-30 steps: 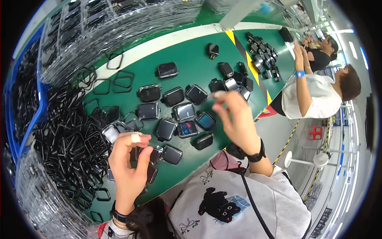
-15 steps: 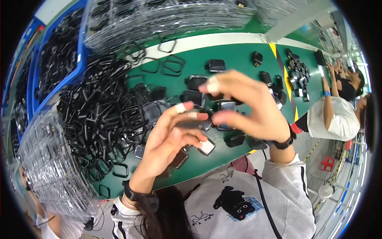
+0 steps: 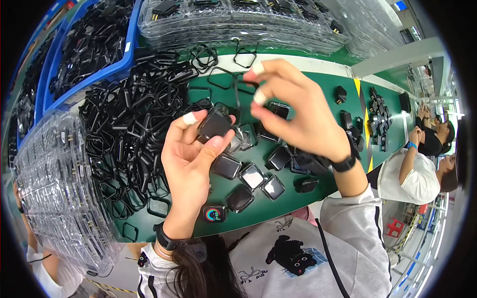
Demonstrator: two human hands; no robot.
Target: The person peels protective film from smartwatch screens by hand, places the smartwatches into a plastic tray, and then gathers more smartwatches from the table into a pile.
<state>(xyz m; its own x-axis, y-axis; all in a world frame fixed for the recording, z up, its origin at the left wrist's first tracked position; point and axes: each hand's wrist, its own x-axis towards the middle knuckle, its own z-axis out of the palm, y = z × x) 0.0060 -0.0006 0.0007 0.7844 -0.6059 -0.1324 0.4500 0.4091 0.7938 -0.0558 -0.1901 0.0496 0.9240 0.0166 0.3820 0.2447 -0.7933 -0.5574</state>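
My left hand [image 3: 186,159] holds a black square smartwatch body [image 3: 214,124] between thumb and fingers, raised over the table. To its right, my right hand [image 3: 305,111] is curled, its taped fingertips at a thin black square frame [image 3: 237,94] that looks pinched and tilted; motion blurs it. Below my hands lie several loose watch bodies, among them one with a pale screen [image 3: 251,177] and another with a lit colourful display [image 3: 214,214]. A big heap of black frames [image 3: 121,129] spreads to the left of my left hand.
A blue bin [image 3: 131,54] full of black parts stands at the far left. Stacked clear plastic trays [image 3: 238,30] line the back, and more trays [image 3: 54,198] the left edge. Beyond yellow-black tape [image 3: 365,109] lies another watch pile [image 3: 380,119]. Co-workers [image 3: 412,171] sit at the right.
My left hand has taken up a watch body and lifted it. My right hand has moved to a black frame behind the watches. The view has shifted slightly.
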